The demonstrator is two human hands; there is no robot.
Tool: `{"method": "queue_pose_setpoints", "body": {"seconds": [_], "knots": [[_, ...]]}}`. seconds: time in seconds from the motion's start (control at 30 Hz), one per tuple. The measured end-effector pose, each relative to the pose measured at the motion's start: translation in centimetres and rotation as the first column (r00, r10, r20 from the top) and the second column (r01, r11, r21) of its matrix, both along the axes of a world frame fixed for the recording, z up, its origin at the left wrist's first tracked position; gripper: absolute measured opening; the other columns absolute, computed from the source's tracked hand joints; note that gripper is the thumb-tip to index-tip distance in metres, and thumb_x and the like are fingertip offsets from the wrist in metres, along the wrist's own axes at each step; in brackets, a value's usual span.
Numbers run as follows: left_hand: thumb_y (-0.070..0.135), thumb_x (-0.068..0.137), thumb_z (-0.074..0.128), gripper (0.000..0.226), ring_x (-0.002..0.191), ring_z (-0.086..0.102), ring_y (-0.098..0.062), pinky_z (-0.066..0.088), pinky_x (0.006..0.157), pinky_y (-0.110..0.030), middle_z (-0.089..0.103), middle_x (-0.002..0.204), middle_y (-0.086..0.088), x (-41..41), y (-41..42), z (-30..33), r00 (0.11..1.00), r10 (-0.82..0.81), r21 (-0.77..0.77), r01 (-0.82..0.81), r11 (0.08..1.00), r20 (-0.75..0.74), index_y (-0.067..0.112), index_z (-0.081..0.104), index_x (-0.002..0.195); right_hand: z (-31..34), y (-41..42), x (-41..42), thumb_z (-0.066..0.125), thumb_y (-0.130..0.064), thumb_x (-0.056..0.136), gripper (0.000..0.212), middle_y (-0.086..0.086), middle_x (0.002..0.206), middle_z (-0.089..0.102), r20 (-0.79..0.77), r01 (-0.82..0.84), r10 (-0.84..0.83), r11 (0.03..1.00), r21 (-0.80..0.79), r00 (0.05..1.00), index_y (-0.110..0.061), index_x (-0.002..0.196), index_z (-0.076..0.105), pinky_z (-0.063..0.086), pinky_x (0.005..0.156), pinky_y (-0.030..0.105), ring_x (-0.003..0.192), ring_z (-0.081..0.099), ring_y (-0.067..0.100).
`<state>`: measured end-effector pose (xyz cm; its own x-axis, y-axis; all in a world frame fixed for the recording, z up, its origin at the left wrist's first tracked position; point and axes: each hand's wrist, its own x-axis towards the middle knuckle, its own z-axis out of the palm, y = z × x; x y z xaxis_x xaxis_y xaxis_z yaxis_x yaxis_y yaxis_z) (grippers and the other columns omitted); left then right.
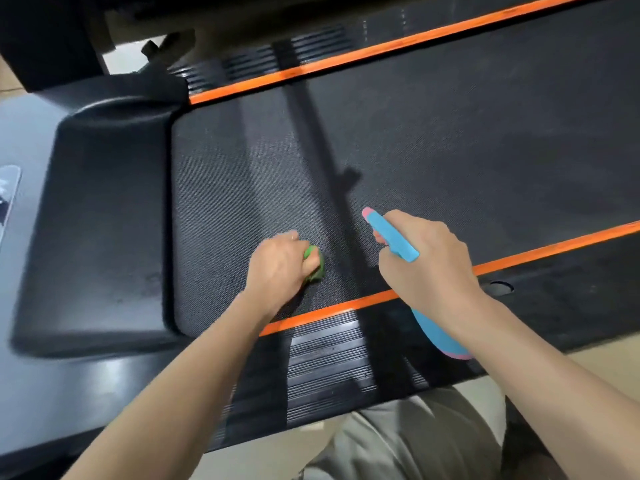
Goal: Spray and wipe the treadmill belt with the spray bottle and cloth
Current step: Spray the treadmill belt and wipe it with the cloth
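Note:
The black textured treadmill belt (433, 126) runs across the view between two orange stripes. My left hand (277, 268) is closed on a bunched green cloth (316, 263) and presses it onto the belt near the closer orange stripe (329, 311). To its right, my right hand (424, 261) grips a blue spray bottle (393, 237) with a pink nozzle tip, pointed up-left over the belt. The bottle's blue body (438, 332) with a pink base hangs below my wrist, over the side rail.
A black motor cover (104, 220) borders the belt on the left. The ribbed black side rail (329, 368) lies closest to me, and a second orange stripe (381, 46) edges the far side. My grey-trousered legs (415, 441) show at the bottom.

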<state>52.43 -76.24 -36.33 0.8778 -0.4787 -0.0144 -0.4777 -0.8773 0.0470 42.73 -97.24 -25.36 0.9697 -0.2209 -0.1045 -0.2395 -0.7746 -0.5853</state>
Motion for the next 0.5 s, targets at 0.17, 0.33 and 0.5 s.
{"method": "queue_pose_setpoints", "body": {"seconds": [0.17,0.33,0.5], "knots": [[0.042,0.097,0.042,0.034,0.079,0.058,-0.031,0.036,0.065,-0.034,0.042,0.077,0.0,3.8,-3.9,0.7,0.995,0.068,-0.006,-0.068,0.998,-0.072,0.022,0.045,0.07,-0.1,0.4,-0.5,0.053,-0.008,0.086,0.011,0.001,0.079,0.061,0.054,-0.036,0.037,0.999,-0.007,0.998,-0.016,0.092,0.056,0.046,0.075,0.042,0.08,0.054,0.038],[0.041,0.099,0.042,0.037,0.074,0.053,-0.024,0.036,0.064,-0.036,0.043,0.076,0.004,-5.0,4.4,1.5,0.954,0.246,-0.225,-0.281,0.933,-0.171,0.022,0.044,0.068,-0.4,1.6,-0.7,0.052,-0.009,0.083,0.015,0.001,0.068,0.048,0.038,-0.171,0.174,0.982,-0.083,0.984,-0.016,0.079,0.039,0.035,0.061,0.037,0.066,0.044,0.033],[0.025,0.103,0.038,0.036,0.077,0.044,-0.019,0.036,0.071,-0.039,0.045,0.075,0.003,-10.1,9.6,2.7,0.793,0.569,-0.554,-0.581,0.597,-0.218,0.022,0.04,0.067,-0.9,4.4,-0.1,0.054,-0.015,0.083,0.013,-0.001,0.072,0.047,-0.041,-0.338,0.337,0.925,-0.174,0.941,-0.018,0.082,0.041,0.03,0.065,0.037,0.071,0.047,0.033]]}}
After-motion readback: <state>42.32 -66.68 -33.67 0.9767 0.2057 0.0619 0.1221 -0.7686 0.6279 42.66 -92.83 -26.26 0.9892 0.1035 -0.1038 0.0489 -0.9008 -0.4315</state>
